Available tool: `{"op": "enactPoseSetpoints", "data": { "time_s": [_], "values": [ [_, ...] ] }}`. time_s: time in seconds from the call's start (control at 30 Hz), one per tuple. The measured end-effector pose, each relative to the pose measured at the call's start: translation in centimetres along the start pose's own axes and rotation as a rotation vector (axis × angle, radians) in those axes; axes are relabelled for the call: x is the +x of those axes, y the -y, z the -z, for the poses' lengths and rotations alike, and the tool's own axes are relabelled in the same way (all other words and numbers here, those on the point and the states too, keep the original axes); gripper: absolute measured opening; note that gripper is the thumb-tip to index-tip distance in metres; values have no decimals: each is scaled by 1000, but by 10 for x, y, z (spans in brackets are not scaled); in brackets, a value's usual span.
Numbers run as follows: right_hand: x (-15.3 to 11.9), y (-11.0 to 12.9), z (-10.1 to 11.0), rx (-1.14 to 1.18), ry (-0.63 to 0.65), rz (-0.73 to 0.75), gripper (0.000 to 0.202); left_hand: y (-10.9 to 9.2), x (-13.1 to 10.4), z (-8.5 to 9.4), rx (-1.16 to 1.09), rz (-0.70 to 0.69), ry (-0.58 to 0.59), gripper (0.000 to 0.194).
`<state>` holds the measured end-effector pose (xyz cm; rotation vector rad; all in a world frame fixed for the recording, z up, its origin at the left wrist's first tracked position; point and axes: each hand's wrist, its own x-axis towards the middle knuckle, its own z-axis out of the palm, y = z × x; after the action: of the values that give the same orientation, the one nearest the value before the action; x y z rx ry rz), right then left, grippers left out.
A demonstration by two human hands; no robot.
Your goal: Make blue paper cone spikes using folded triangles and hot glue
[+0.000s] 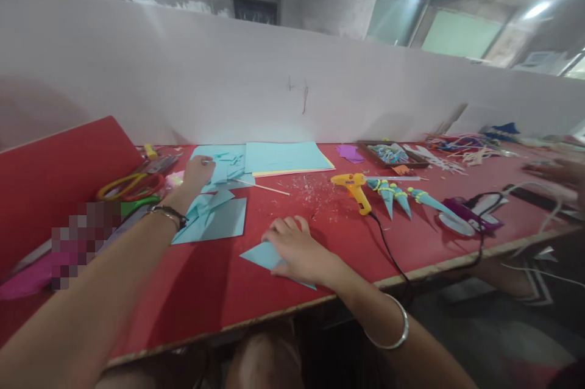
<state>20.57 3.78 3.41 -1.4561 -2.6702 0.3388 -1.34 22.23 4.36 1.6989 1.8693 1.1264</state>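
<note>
My left hand (199,173) is closed, fingertips pinched at the edge of a pile of small light blue paper pieces (232,160); what lies between them is too small to make out. More folded blue pieces (211,206) rest on a blue sheet (231,224) beside my left wrist. Near the table's front edge, my right hand (292,247) lies on a pointed blue paper (258,255), covering its middle. Its fingers are slightly bent and apart, the thumb on the near side. A thin stick (272,189) lies between the hands and the back sheets.
Blue sheets (286,157) lie at the back. A yellow glue gun (354,186) with a black cord, blue cones (393,197) and a tray of pieces (414,160) are to the right. Scissors (130,186) lie left. Another person's hand (560,171) shows far right.
</note>
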Motion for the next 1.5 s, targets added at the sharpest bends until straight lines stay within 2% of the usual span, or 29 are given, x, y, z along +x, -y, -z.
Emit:
{"op": "enactPoseSetpoints", "data": {
  "time_s": [0.07, 0.13, 0.23, 0.33, 0.4, 0.47, 0.53, 0.63, 0.7, 0.8, 0.9, 0.97, 1.07, 1.13, 1.33, 1.4, 1.5],
  "values": [
    [-1, 3, -2, -49, -56, -13, 40, -13, -16, -2, -10, -5, -16, 31],
    [-1, 5, -4, -97, -97, -21, 27, -27, -40, -1, -25, -55, 29, 29],
    [-2, 5, -5, -132, -158, 18, 13, -43, -91, 9, 26, -345, 287, 24],
    [-6, 3, -7, -199, -295, 97, 12, -46, -142, 25, 161, -681, 520, 32],
    [-10, 0, -11, -241, -414, 201, 19, -39, -167, 34, 295, -765, 543, 49],
    [-15, -4, -17, -248, -525, 333, 24, -26, -184, 40, 440, -824, 515, 64],
    [-18, -7, -23, -231, -591, 413, 25, -12, -195, 42, 565, -894, 401, 66],
    [-19, -9, -31, -196, -635, 442, 23, 3, -206, 39, 681, -1090, 228, 56],
    [-19, -8, -35, -177, -636, 458, 23, 6, -212, 35, 724, -1209, 129, 43],
    [-21, -7, -38, -151, -599, 471, 22, 3, -218, 27, 739, -1288, 26, 27],
    [-27, -8, -41, -130, -541, 420, 18, -1, -219, 21, 717, -1258, 55, 26],
    [-33, -9, -44, -108, -539, 345, 15, -2, -219, 19, 713, -1188, 150, 25],
    [-42, -9, -50, -46, -605, 229, 15, -2, -220, 20, 689, -1108, 313, 19],
    [-46, -9, -54, 1, -603, 200, 15, 0, -222, 22, 649, -1057, 372, 17],
    [-48, -10, -53, 145, -349, 227, 19, 10, -229, 27, 492, -816, 480, 19],
    [-46, -10, -50, 179, -301, 223, 19, 14, -229, 26, 434, -783, 487, 22],
    [-43, -8, -45, 246, -295, 211, 20, 18, -228, 25, 383, -764, 459, 27]
  ]
}}
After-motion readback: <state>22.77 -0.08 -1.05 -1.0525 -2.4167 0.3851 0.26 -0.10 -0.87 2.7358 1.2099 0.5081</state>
